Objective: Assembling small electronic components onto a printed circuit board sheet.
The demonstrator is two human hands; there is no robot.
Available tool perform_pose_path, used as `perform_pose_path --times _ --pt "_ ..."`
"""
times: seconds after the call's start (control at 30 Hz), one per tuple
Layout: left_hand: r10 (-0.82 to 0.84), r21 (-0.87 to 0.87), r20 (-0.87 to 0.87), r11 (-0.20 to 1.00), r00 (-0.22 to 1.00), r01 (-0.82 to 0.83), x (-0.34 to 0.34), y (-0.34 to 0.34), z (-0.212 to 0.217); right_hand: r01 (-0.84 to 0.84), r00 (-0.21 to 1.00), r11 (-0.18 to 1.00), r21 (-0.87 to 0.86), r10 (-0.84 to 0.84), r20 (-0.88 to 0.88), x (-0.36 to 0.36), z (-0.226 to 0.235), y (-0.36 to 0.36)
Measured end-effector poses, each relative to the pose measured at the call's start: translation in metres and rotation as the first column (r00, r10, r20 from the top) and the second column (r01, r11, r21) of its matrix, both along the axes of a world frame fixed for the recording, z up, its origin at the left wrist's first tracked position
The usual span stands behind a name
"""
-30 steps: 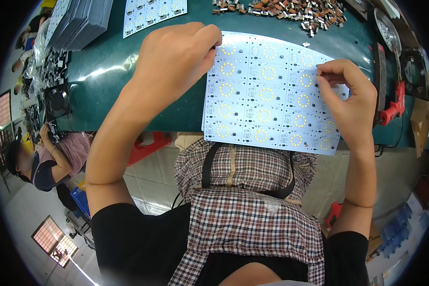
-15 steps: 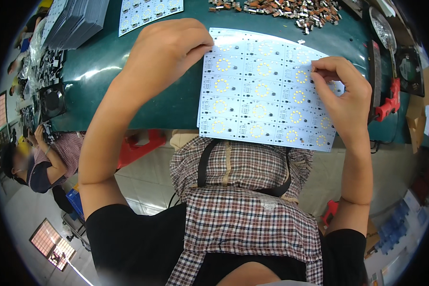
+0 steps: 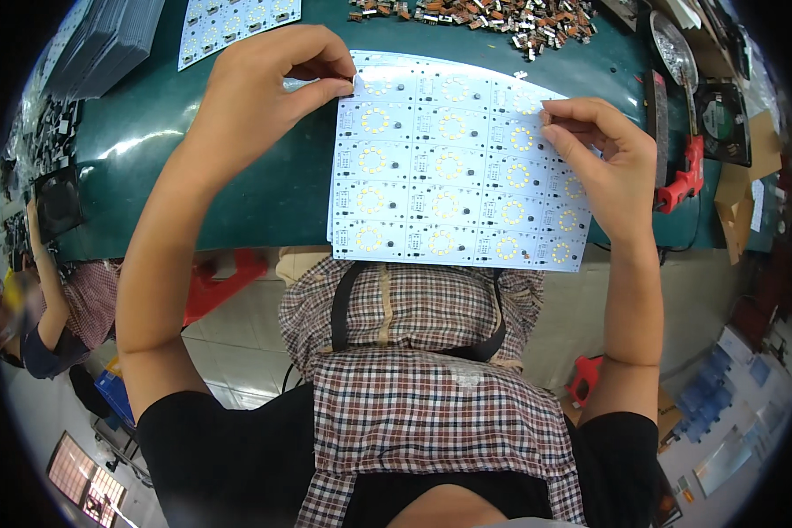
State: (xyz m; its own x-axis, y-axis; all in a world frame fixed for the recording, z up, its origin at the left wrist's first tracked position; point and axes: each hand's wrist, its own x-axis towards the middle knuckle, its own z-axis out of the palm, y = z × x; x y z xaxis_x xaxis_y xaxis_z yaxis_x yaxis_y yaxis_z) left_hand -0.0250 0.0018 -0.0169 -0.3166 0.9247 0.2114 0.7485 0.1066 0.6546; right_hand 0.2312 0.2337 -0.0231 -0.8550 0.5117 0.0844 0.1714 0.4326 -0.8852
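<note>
A white circuit board panel [image 3: 449, 189] lies on the green table in front of me, its near edge jutting over the table edge. Rings of small yellow LEDs and dark components repeat across it in rows. My left hand [image 3: 277, 75] is at the panel's far left corner, thumb and forefinger pinched on a small part with a white and dark side, mostly hidden by the fingertips. Over the panel's right side, my right hand [image 3: 603, 150] is closed in a pinch around a small brownish part, also largely covered.
Loose small orange-brown and white components [image 3: 510, 22] are heaped at the far side. Another populated panel [image 3: 233, 26] lies at the far left beside a tall stack of panels [image 3: 105, 48]. To the right are a red-handled tool [image 3: 685, 180] and a metal dish [image 3: 673, 48]. A co-worker [image 3: 52, 308] sits at left.
The whole view has shifted, so the scene sits farther left. My left thumb and forefinger now show a wider gap behind their pinched tips. Both hands stay at about the same panel spots.
</note>
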Motion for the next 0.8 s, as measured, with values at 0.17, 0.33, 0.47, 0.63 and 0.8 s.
perform_pose_path --times 0.17,0.33,0.47,0.63,0.8 --pt "-0.033 0.040 -0.172 0.998 0.985 0.041 0.001 -0.005 -0.004 0.001 1.000 0.997 0.078 -0.002 0.008 -0.005 0.008 -0.001" --pt "-0.029 0.096 -0.218 0.994 0.976 0.051 0.008 -0.001 -0.004 -0.084 0.996 0.965 0.250 0.082 0.018 -0.021 0.017 -0.003" --pt "-0.057 -0.051 -0.179 0.998 0.982 0.048 0.006 0.005 0.013 -0.145 0.988 0.944 0.297 0.124 0.089 -0.030 0.016 -0.004" --pt "-0.039 -0.091 -0.268 0.996 0.963 0.015 -0.004 0.061 0.013 -0.181 0.977 0.929 0.322 0.133 0.167 -0.034 0.019 -0.004" --pt "-0.084 -0.190 -0.417 0.982 0.905 0.004 -0.009 0.109 -0.017 -0.208 0.965 0.905 0.371 0.128 0.229 -0.037 0.024 0.001"
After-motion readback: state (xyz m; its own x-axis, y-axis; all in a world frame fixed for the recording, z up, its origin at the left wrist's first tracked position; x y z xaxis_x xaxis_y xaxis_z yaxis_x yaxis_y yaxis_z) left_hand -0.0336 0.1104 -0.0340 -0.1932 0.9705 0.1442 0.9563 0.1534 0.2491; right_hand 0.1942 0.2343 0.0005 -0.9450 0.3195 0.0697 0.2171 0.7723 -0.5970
